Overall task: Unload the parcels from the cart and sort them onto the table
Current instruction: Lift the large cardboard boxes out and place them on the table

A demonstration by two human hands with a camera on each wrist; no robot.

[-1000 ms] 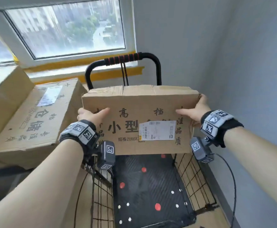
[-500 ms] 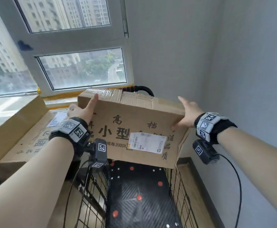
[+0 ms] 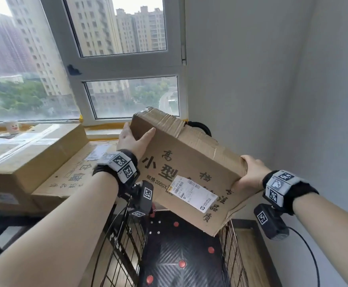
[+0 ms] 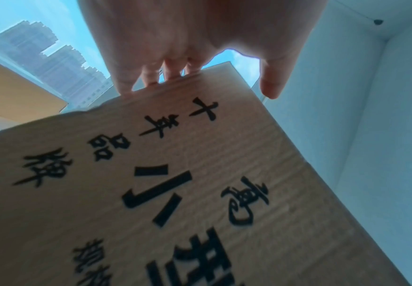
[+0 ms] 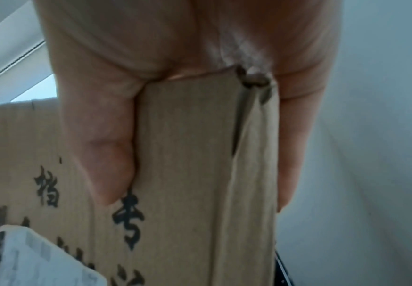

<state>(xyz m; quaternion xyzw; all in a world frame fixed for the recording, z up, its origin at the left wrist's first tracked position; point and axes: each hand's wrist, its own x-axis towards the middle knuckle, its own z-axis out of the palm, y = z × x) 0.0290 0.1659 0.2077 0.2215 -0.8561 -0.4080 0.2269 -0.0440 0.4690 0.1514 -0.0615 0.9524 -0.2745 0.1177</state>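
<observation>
Brown parcel (image 3: 191, 162), black characters, white label (image 3: 193, 192); black cart (image 3: 181, 255), red dots.

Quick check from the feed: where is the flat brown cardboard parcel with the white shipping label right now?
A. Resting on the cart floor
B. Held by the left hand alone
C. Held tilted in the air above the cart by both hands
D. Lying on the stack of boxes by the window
C: the flat brown cardboard parcel hangs tilted above the black wire cart, left hand at its raised end, right hand at its lower end.

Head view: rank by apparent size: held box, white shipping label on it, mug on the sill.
1. Held box, largest, though it is nearest the camera.
2. Shipping label.
3. Mug, smallest, though farthest away.
</observation>
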